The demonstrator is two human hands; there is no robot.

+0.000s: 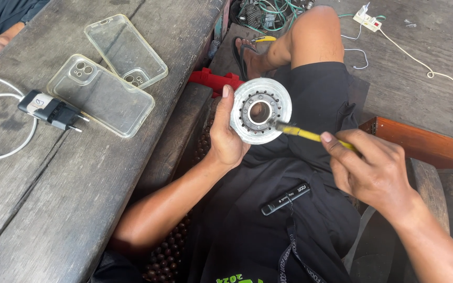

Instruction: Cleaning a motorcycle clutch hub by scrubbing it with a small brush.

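In the head view, the left hand (226, 137) grips a round metal disc (260, 111) by its edge, thumb up along the rim and fingers curled behind it, holding it upright over the lap with its flat face toward the camera. The disc has a central hole ringed by small holes. The right hand (371, 170) is closed around a yellow brush (310, 134), pinched between thumb and fingers, and the brush tip touches the lower right part of the disc's face. A black marker (285, 198) lies on the dark clothing below the hands. To the left, on the grey wooden table (69, 199), lie two clear phone cases (100, 97) side by side, overlapping slightly, with a black charger plug (51, 109) and its white cable (6, 152) just beside them. A white power strip (368, 18) sits on the floor at upper right, well apart from the hands.
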